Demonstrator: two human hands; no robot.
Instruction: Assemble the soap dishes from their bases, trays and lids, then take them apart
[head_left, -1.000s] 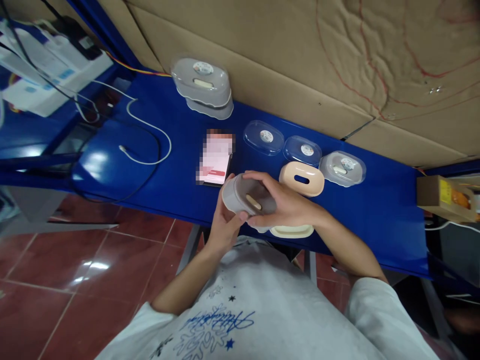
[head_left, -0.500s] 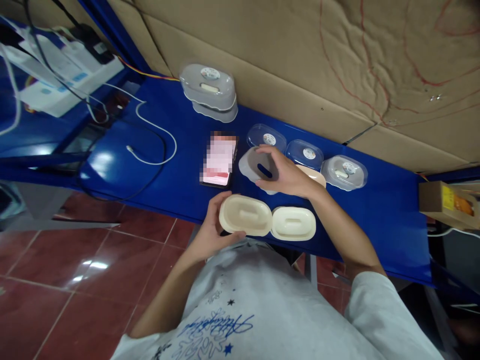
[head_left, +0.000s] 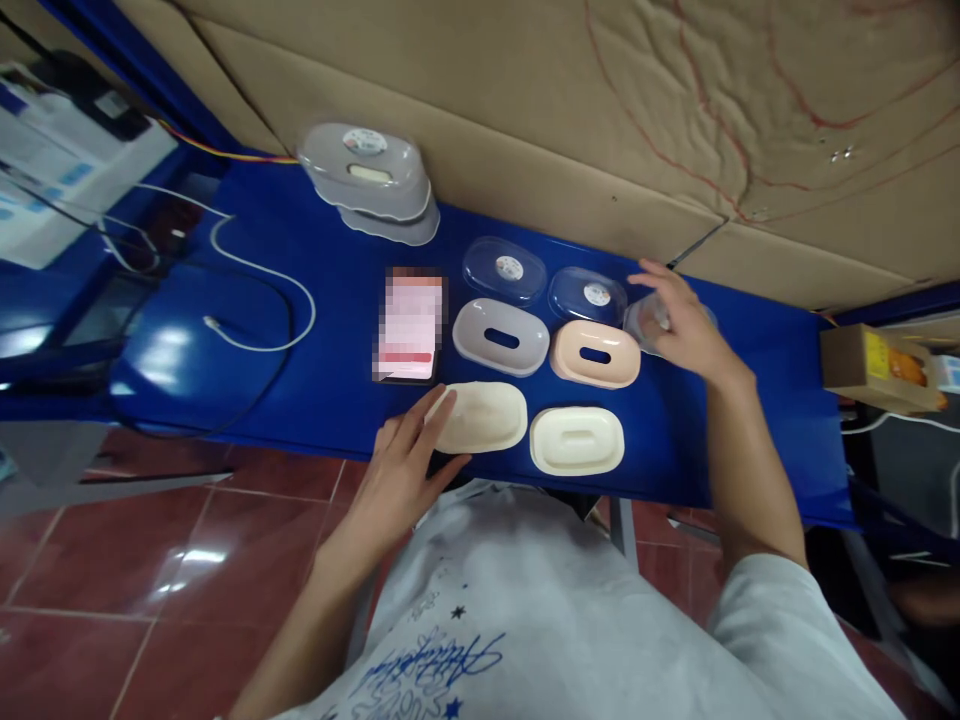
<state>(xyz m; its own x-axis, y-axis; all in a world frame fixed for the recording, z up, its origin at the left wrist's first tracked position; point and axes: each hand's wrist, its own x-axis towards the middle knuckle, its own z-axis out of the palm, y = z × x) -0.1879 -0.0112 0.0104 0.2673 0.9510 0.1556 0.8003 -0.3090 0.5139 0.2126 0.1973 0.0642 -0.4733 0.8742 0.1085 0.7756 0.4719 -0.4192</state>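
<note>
My left hand (head_left: 409,450) lies with its fingers spread on the left end of an oval cream tray (head_left: 487,418) near the table's front edge. A second cream tray (head_left: 577,440) with a raised bar in its middle sits to its right. Behind them lie a grey oval shell (head_left: 469,340) and a peach oval shell (head_left: 568,352), each with a slot. My right hand (head_left: 686,325), fingers apart, is over a container with a clear cover (head_left: 645,325) at the right, partly hiding it. Whether it touches the container I cannot tell.
Two clear oval covers (head_left: 484,270) with round stickers lie at the back. Stacked grey containers (head_left: 375,190) stand by the cardboard wall (head_left: 487,130). A phone (head_left: 411,330), a white cable (head_left: 262,347) and a power strip (head_left: 97,200) are leftward; a cardboard box (head_left: 862,370) is right.
The grey shell was lifted off the cream tray and set down behind it. My right hand let it go and moved right to the clear-covered container. My left hand lowered the tray onto the table.
</note>
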